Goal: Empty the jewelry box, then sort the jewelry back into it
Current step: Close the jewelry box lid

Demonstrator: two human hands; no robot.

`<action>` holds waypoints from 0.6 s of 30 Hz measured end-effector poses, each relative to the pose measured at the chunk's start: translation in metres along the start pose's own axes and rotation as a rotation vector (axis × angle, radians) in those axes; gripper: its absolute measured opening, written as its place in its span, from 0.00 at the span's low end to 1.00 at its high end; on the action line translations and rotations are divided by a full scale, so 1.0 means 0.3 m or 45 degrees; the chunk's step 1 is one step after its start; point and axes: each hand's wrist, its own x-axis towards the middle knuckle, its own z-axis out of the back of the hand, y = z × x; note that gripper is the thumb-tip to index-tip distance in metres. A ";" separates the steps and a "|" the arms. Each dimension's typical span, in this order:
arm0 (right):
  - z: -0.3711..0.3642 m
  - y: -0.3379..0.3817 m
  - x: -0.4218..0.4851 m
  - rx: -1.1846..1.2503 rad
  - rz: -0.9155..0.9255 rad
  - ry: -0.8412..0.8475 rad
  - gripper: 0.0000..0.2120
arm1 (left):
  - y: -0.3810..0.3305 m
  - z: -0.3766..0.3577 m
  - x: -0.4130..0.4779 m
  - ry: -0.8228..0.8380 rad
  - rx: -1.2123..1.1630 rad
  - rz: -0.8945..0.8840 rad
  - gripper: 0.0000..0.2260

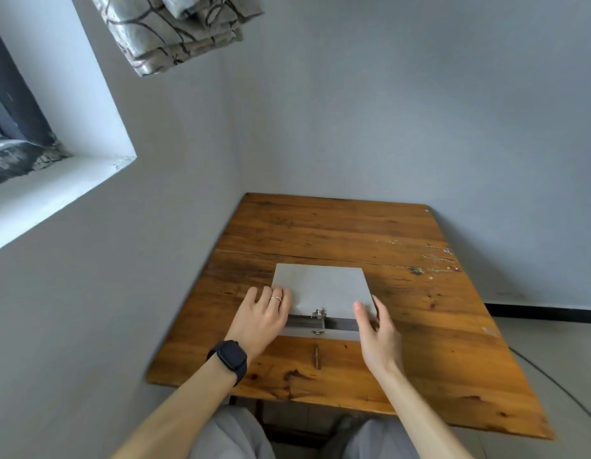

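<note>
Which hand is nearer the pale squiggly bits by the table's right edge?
Right. The right hand holds the lid at its right front corner, left of the bits; the left hand rests on its left front corner, farther off.

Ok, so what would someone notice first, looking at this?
A flat grey box sits in the middle of the worn wooden table. Its lid is lifted a crack at the front, where a small metal clasp shows. The left hand, with a ring and a black watch, rests on the lid's near left corner. The right hand is at the near right corner.
</note>
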 end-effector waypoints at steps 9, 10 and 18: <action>-0.038 -0.013 -0.052 -0.160 0.022 -0.124 0.29 | -0.036 -0.014 -0.035 0.133 0.039 -0.084 0.17; -0.038 -0.017 -0.053 -0.158 0.015 -0.114 0.29 | -0.037 -0.006 -0.033 0.171 0.026 -0.062 0.18; -0.057 -0.036 -0.052 -0.198 0.000 -0.119 0.28 | -0.054 0.037 0.005 0.495 -0.612 0.371 0.26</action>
